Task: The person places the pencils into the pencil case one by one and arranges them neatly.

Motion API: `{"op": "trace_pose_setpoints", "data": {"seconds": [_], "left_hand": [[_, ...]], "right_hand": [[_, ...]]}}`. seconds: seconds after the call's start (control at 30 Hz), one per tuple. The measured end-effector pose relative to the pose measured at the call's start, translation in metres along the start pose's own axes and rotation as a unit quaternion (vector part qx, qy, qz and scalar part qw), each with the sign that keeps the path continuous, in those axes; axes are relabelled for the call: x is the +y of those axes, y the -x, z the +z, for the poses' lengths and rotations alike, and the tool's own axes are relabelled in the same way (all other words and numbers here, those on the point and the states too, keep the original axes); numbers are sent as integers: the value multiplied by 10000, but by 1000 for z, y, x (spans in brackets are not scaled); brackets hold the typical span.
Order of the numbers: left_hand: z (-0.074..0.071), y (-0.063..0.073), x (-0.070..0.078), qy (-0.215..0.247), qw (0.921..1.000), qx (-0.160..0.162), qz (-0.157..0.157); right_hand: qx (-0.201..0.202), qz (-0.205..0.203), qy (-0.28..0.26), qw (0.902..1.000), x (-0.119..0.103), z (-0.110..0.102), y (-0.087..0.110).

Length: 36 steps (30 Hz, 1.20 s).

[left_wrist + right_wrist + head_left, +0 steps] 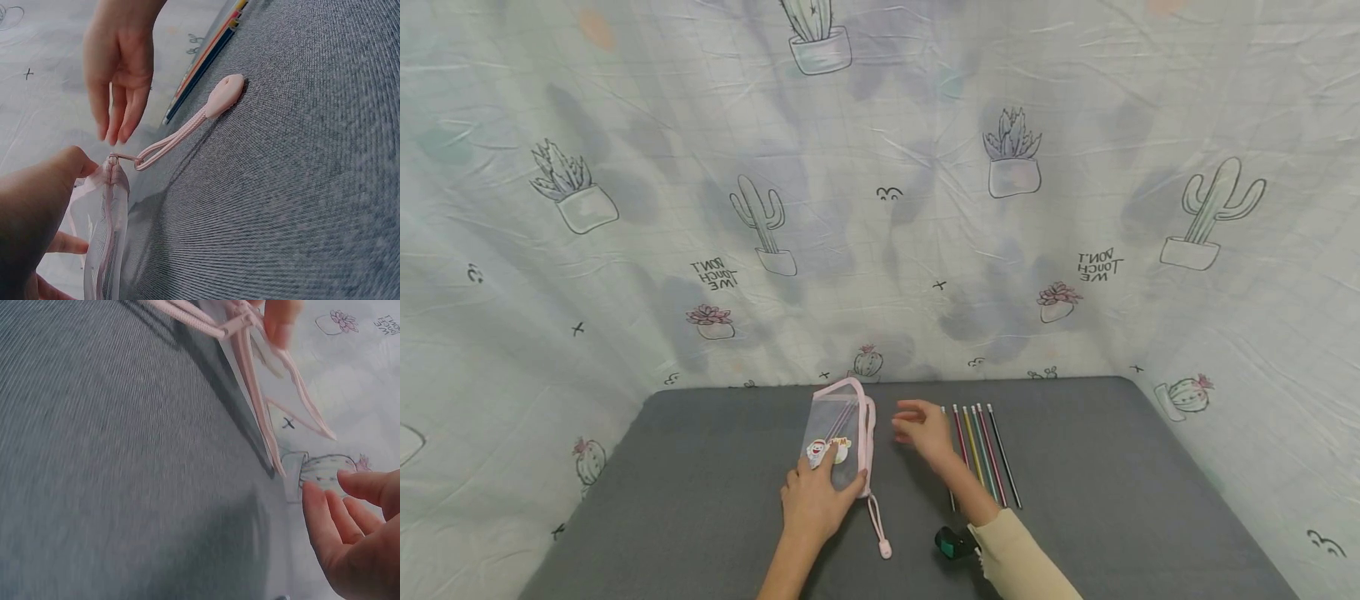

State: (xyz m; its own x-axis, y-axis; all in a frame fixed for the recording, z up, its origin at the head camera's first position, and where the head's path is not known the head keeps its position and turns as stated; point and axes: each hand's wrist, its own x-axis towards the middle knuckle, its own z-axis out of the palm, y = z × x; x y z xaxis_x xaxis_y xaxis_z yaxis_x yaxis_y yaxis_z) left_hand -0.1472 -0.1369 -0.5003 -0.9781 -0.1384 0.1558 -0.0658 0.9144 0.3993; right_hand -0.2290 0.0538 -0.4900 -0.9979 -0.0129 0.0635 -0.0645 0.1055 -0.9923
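A see-through mesh pencil case (842, 475) with pink edging and cartoon stickers lies on the table; slim pencils (841, 419) show inside it. My left hand (816, 500) holds it at the near end, thumb by the zip and index finger on a sticker. From the zip pull (125, 156) hangs a pink cord with a pink bead (225, 95). The zipped edges stand apart at the far end in the right wrist view. My right hand (927, 432) hovers right of the case, fingers loosely bent, holding nothing. Its forearm crosses over a row of pencils (992, 454).
The pencils lie side by side on the grey table (715, 500), some partly hidden by the right forearm. A black object with a green face (953, 543) sits by the right sleeve (1018, 554). A cactus-printed cloth (887, 250) rises behind the table and at both sides.
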Motion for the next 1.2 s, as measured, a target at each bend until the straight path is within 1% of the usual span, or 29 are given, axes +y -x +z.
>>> {"op": "trace_pose_setpoints", "data": {"seconds": [0.1, 0.2, 0.33, 0.5, 0.6, 0.7, 0.87, 1.2], "left_hand": [[0, 0, 0, -5, 10000, -38, -19], [0, 0, -1, 20, 10000, -49, -23], [0, 1, 0, 63, 10000, -1, -1], [0, 2, 1, 71, 10000, 7, -4], [-1, 2, 1, 68, 10000, -14, -13], [-1, 2, 1, 63, 10000, -29, -20], [0, 1, 0, 24, 10000, -54, -28], [1, 1, 0, 24, 10000, -53, -13]], "right_hand": [[110, -59, 283, 9995, 0, -9, 2], [189, -44, 407, 9990, 0, -17, 5], [389, -106, 651, 9971, -1, -27, 8], [668, -249, 1263, 9894, -5, -38, 12], [761, -321, 1578, 9840, -5, -44, 15], [773, -375, 1759, 9806, -3, -48, 17], [701, -284, 1910, 9787, 0, -52, 20], [603, -94, 2143, 9749, 2, -48, 24]]}}
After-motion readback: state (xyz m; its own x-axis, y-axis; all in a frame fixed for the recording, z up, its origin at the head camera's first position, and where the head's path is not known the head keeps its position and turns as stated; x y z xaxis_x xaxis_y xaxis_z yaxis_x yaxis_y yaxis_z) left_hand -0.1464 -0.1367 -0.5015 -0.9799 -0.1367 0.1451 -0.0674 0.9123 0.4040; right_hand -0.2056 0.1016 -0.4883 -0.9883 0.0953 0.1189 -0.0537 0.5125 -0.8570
